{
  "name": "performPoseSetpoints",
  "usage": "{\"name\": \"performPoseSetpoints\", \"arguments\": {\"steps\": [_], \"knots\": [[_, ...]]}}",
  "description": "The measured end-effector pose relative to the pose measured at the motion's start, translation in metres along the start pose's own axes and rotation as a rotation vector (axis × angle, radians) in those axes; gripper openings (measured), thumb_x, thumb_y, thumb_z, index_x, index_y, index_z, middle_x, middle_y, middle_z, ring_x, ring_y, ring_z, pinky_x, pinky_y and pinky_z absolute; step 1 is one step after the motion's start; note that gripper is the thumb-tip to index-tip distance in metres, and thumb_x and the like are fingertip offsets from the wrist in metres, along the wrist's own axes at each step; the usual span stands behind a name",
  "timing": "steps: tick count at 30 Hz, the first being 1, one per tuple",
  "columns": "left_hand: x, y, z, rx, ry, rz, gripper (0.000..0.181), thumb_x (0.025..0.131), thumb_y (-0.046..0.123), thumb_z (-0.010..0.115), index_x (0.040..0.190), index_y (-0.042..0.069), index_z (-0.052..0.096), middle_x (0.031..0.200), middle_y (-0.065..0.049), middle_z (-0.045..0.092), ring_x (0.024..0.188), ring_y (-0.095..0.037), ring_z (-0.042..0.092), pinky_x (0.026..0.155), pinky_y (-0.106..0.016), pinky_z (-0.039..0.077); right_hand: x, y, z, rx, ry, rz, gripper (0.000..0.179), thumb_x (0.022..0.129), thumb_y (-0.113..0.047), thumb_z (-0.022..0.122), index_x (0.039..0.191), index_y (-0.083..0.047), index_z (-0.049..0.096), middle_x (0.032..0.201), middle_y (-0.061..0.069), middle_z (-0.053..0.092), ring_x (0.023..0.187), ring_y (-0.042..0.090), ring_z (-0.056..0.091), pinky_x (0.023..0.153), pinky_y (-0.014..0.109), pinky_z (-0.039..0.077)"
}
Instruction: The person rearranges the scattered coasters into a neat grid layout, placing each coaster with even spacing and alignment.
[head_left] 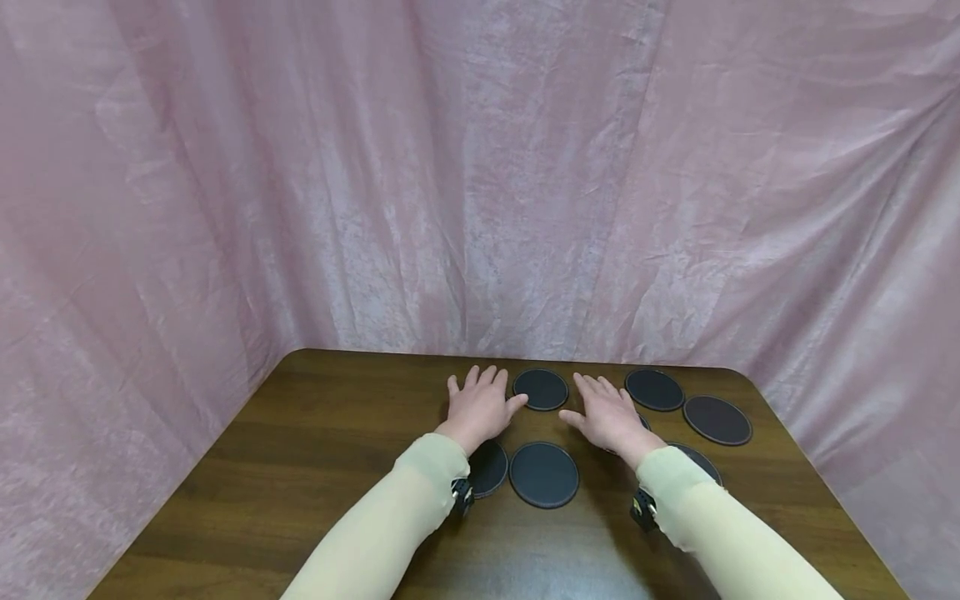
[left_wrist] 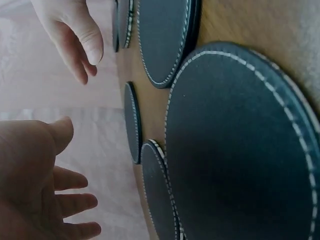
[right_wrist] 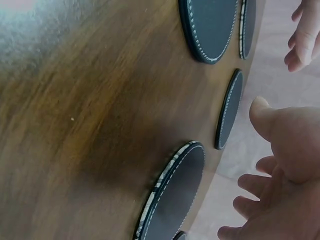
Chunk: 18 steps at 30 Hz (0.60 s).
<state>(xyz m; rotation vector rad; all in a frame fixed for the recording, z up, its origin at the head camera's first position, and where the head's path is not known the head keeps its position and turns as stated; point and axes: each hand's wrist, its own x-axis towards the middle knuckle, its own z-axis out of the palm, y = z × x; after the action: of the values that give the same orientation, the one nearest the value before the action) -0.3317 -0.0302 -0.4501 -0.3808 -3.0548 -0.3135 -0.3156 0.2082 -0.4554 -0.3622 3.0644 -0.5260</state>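
Several round dark leather coasters with pale stitched edges lie flat on the wooden table. My left hand is held above the left group, with its fingers spread and nothing in them. Just below its wrist is a partly covered coaster, beside a fully visible front coaster. Between the two hands, farther back, lies another coaster. My right hand hovers likewise over the right group, fingers extended, hiding most of one coaster. In the right wrist view, a gap separates the right hand from the coasters.
On the right side are a back coaster, a browner coaster and one partly behind the right sleeve. The wooden table has rounded far corners. A pink curtain hangs behind and along both sides.
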Motion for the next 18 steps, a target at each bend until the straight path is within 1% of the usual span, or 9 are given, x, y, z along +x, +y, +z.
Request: {"name": "performPoseSetpoints", "arguments": {"steps": [4,8,11,14,15,18], "knots": [[0.008,0.000,0.004,0.010,0.026,-0.004,0.070,0.113,0.061,0.052,0.164,0.012,0.052,0.167,-0.011,0.051,0.157,-0.039,0.039,0.125,-0.074,0.020,0.007,0.001,-0.002,0.004,-0.015,0.000,0.082,0.111,-0.037,0.068,0.171,0.003,0.028,0.173,0.031,0.033,0.161,0.054,0.026,0.125,0.075,0.018],[0.015,-0.002,0.009,0.006,0.019,-0.030,0.067,0.113,0.059,0.054,0.160,0.011,0.057,0.162,-0.012,0.056,0.153,-0.041,0.045,0.125,-0.073,0.022,0.014,-0.001,-0.004,0.008,-0.035,0.018,0.082,0.112,-0.036,0.068,0.171,0.004,0.028,0.173,0.030,0.034,0.160,0.053,0.029,0.126,0.074,0.018],[0.019,-0.003,0.012,-0.003,0.012,-0.041,0.066,0.113,0.058,0.056,0.158,0.011,0.059,0.159,-0.013,0.058,0.150,-0.043,0.047,0.124,-0.072,0.023,0.019,-0.002,-0.005,0.011,-0.054,0.050,0.082,0.112,-0.037,0.067,0.171,0.004,0.028,0.173,0.029,0.034,0.160,0.052,0.029,0.126,0.073,0.018],[0.024,-0.003,0.014,-0.008,0.009,-0.038,0.065,0.112,0.057,0.058,0.157,0.010,0.060,0.158,-0.014,0.058,0.149,-0.044,0.047,0.124,-0.072,0.024,0.025,0.000,-0.005,0.010,-0.070,0.078,0.081,0.112,-0.037,0.067,0.171,0.004,0.029,0.173,0.029,0.035,0.160,0.051,0.030,0.126,0.073,0.018],[0.025,-0.002,0.014,-0.008,0.007,-0.037,0.065,0.112,0.056,0.058,0.157,0.010,0.060,0.158,-0.015,0.058,0.149,-0.044,0.047,0.124,-0.072,0.024,0.026,0.001,-0.005,0.008,-0.073,0.085,0.080,0.112,-0.037,0.067,0.170,0.004,0.031,0.172,0.029,0.036,0.160,0.051,0.030,0.126,0.073,0.019],[0.029,0.000,0.015,-0.011,-0.002,-0.042,0.063,0.111,0.054,0.062,0.157,0.011,0.060,0.158,-0.015,0.058,0.150,-0.044,0.046,0.125,-0.072,0.023,0.033,0.003,-0.004,-0.003,-0.072,0.086,0.076,0.112,-0.036,0.066,0.167,0.007,0.036,0.170,0.032,0.039,0.157,0.053,0.034,0.125,0.071,0.026]]}}
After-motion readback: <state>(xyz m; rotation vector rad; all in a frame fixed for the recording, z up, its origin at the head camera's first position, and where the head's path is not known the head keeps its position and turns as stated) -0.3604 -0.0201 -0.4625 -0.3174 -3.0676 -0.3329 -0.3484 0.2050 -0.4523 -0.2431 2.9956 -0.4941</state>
